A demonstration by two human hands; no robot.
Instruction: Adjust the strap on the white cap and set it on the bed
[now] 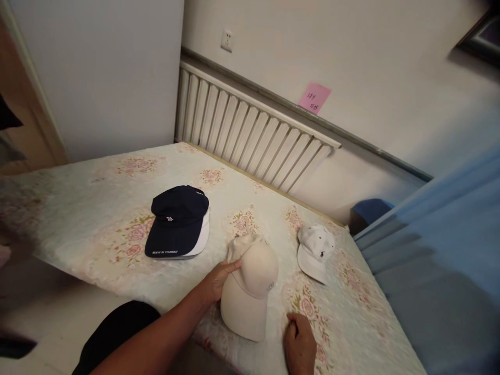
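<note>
My left hand [222, 277] grips a cream baseball cap [253, 286] by its left side, thumb on the outside of the crown and the other fingers mostly hidden. The cap's brim points toward me, over the near part of the flowered tablecloth [230, 200]. To the right of it, my right hand [300, 342] rests loosely curled by the cloth, with no object showing in it. A navy cap [177, 221] lies on top of a white cap [203, 237] at the left. Over on the right sits another white cap [315, 250] with a small dark logo.
Behind the table stands a white radiator [250, 133], below a pink note [314, 98] and a wall socket [227, 40]. A blue curtain [441, 260] hangs along the right side. At lower left is a black rounded thing [117, 328].
</note>
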